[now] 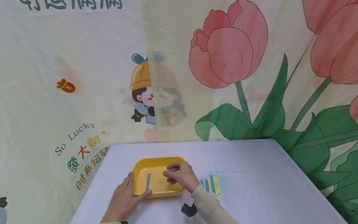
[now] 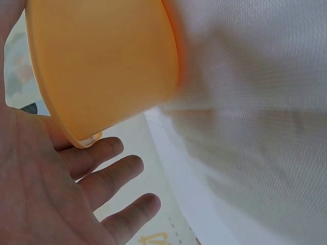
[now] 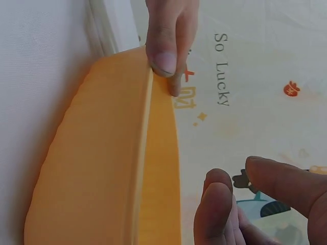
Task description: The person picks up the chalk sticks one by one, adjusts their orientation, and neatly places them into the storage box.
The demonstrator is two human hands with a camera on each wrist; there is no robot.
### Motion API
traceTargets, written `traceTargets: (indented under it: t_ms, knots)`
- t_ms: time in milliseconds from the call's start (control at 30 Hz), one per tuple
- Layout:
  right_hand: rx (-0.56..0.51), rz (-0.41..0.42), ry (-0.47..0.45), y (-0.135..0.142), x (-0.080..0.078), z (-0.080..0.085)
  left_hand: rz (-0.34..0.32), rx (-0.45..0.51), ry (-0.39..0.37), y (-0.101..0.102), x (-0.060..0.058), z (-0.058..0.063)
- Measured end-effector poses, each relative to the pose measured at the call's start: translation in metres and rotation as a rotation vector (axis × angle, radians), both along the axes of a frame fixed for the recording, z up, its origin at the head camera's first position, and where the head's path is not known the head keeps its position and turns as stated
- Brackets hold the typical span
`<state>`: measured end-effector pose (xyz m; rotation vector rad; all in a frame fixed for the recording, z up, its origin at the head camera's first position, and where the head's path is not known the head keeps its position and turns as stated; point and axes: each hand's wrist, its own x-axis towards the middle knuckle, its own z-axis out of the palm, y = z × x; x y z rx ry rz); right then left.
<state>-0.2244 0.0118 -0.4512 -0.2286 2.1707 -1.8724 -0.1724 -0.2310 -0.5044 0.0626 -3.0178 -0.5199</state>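
Observation:
A yellow tray (image 1: 156, 195) sits on the white table with one blue chalk stick (image 1: 148, 181) lying inside, left of its middle. My left hand (image 1: 125, 196) holds the tray's near left corner. Its thumb (image 3: 164, 62) lies over the near rim, while the other fingers (image 2: 115, 176) extend at the left side. Over the tray's right part hovers my right hand (image 1: 181, 175), fingers loosely bent. A gap shows between its thumb (image 3: 286, 181) and fingertips (image 3: 217, 196), and nothing is visible in it. Right of the tray, several chalk sticks (image 1: 213, 184) in green, blue and yellow lie side by side.
Faint coloured smudges mark the white tabletop (image 1: 251, 186) around the chalk row. A black object (image 1: 189, 210) shows beside the right wrist. Behind the table's far edge hangs a printed cloth (image 1: 173, 133) with tulips and cartoon figures.

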Motion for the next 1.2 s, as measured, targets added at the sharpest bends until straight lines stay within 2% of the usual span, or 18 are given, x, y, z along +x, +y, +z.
traceTargets:
  t_ms: [167,433,900,1067,1200]
  knots:
    - [-0.014,-0.008,0.000,0.017,0.007,0.002,0.001,0.000,-0.009,0.000,0.000,0.002]
    - [0.018,-0.072,0.015,0.051,0.013,0.001,0.008,-0.001,-0.033,0.001,0.000,0.002]
    - [0.219,-0.235,-0.006,0.108,0.006,-0.009,-0.002,0.022,-0.041,0.002,0.000,-0.001]
    - [0.234,-0.285,-0.031,0.128,0.003,-0.018,0.003,0.016,-0.053,0.002,-0.001,-0.002]
    - [0.254,-0.326,-0.030,0.142,0.001,-0.026,-0.001,0.016,-0.034,0.001,-0.001,-0.002]
